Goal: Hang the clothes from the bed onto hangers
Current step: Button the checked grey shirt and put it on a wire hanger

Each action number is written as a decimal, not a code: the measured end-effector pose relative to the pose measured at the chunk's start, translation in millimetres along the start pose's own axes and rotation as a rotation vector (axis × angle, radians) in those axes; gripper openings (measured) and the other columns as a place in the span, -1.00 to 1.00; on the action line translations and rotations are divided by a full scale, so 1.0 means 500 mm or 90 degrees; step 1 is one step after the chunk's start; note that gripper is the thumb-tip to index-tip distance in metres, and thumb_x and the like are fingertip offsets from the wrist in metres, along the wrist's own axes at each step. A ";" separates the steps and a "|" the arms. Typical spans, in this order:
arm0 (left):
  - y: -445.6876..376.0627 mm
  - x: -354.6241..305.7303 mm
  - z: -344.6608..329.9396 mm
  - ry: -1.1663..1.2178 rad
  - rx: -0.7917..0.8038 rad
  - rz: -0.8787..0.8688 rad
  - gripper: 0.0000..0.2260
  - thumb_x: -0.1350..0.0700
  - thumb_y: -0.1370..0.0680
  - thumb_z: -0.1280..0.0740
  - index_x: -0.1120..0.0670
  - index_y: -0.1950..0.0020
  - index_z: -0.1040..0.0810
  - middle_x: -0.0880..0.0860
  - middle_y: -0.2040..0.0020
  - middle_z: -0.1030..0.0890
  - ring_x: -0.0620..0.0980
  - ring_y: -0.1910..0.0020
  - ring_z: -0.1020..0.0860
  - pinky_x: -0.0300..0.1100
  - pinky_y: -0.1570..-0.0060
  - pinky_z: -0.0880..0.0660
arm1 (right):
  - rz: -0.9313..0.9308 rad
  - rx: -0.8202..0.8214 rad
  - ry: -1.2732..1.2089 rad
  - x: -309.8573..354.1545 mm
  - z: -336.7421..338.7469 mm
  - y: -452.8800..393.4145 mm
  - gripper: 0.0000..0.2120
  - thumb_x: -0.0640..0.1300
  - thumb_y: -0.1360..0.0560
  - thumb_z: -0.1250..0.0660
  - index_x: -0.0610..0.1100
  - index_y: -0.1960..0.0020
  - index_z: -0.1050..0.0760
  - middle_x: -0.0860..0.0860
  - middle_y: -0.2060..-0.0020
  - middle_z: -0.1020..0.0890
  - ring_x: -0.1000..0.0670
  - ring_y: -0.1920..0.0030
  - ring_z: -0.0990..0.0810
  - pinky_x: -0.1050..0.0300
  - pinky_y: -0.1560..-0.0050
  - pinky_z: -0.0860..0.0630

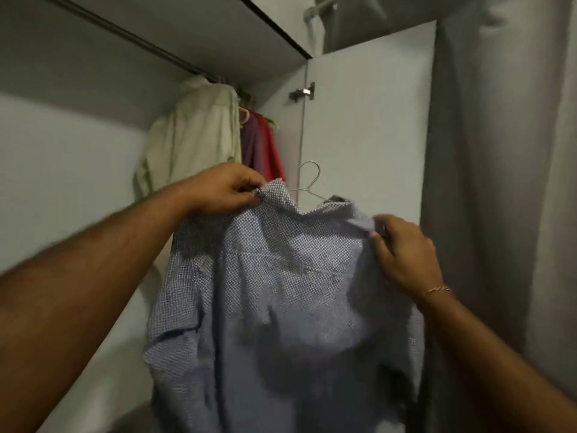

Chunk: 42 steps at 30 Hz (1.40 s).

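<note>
A blue patterned shirt [281, 292] hangs in front of me, held up in the open wardrobe. Inside its neck sits a metal wire hanger [309, 182], whose hook sticks up above the collar. My left hand [224, 190] pinches the collar at its left end. My right hand [402, 257] grips the cloth at the shirt's right shoulder. The hanger's arms are mostly hidden under the fabric.
A cream garment [193, 135], a purple one [249, 142] and a red one [271, 145] hang from the wardrobe rail [125, 34] at the back. The open white wardrobe door [368, 120] stands right of the shirt. A grey curtain [499, 151] hangs at far right.
</note>
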<state>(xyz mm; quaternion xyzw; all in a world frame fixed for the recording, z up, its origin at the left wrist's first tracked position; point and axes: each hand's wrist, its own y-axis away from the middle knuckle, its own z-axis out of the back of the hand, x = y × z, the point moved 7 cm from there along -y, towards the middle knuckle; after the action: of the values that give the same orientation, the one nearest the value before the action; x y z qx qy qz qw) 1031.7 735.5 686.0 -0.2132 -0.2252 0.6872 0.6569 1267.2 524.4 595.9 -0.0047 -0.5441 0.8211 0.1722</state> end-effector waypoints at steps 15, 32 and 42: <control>0.113 0.282 0.197 0.043 -0.175 0.298 -0.80 0.22 -0.59 -0.42 0.10 -0.20 -0.72 -0.01 -0.05 -0.76 -0.03 -0.05 -0.72 -0.15 -0.12 -0.64 | 0.292 0.133 -0.450 0.260 -0.197 -0.301 -0.85 -0.09 -0.61 -0.40 0.10 -0.05 -0.72 0.26 0.10 -0.73 0.25 0.04 -0.68 0.38 0.04 -0.53; -0.044 0.542 0.264 -0.487 -0.168 0.439 -0.82 -0.02 -0.55 -0.34 -0.03 -0.08 -0.66 0.00 -0.04 -0.68 0.03 0.00 -0.63 0.03 -0.11 -0.61 | 0.221 -0.123 -0.021 0.510 -0.342 -0.648 -0.80 -0.06 -0.51 -0.34 -0.11 -0.08 -0.59 -0.19 0.01 -0.66 -0.29 0.04 -0.64 -0.03 0.12 -0.51; -0.193 0.722 0.271 -0.539 -0.071 0.319 -0.81 0.02 -0.56 -0.31 0.02 0.24 -0.52 -0.01 0.27 -0.55 -0.02 0.26 -0.55 -0.09 0.25 -0.48 | 0.171 -0.202 0.145 0.656 -0.504 -0.839 -0.82 -0.16 -0.55 -0.29 -0.15 -0.12 -0.58 -0.18 0.01 -0.66 -0.28 0.00 -0.65 -0.05 0.09 -0.46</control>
<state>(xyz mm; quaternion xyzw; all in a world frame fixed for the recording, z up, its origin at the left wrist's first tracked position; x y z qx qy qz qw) 1012.8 1095.3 853.4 0.0024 -0.4507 0.8372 0.3097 1124.2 989.8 927.9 -0.1964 -0.6381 0.7349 0.1187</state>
